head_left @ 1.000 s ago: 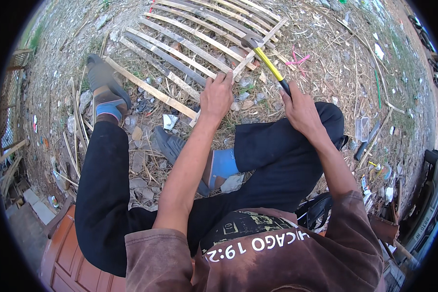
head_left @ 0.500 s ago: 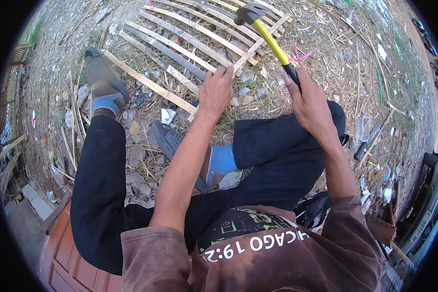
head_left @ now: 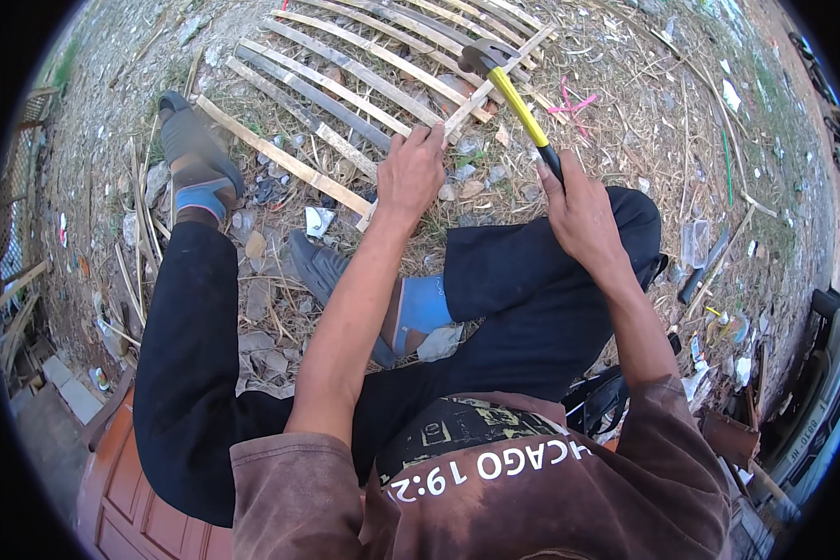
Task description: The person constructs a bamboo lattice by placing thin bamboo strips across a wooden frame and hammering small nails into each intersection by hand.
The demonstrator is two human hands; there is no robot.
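My right hand [head_left: 583, 205] is wrapped round the black grip of a claw hammer [head_left: 523, 107] with a yellow shaft. The hammer's dark metal head is over the crosspiece [head_left: 471, 103] of a frame of thin wooden slats; I cannot tell whether it touches. My left hand [head_left: 411, 177] is closed on the near part of this slat frame, at the crosspiece, where a slat [head_left: 341, 93] meets it. Its palm and part of the crosspiece are hidden. The slats lie side by side on the ground, running away to the far left, some pale and some grey.
Dry straw, stones and litter cover the ground. A pink ribbon [head_left: 571, 101] lies right of the hammer. A clear plastic box [head_left: 694, 245] and a dark-handled tool [head_left: 705, 269] are at the right. My sandalled feet flank the frame's near left end. A reddish-brown panelled board [head_left: 149, 495] is at lower left.
The hammer and my right hand have come down and slightly left, bringing the hammer head nearer the crosspiece. My left hand stays almost in place on the slat frame.
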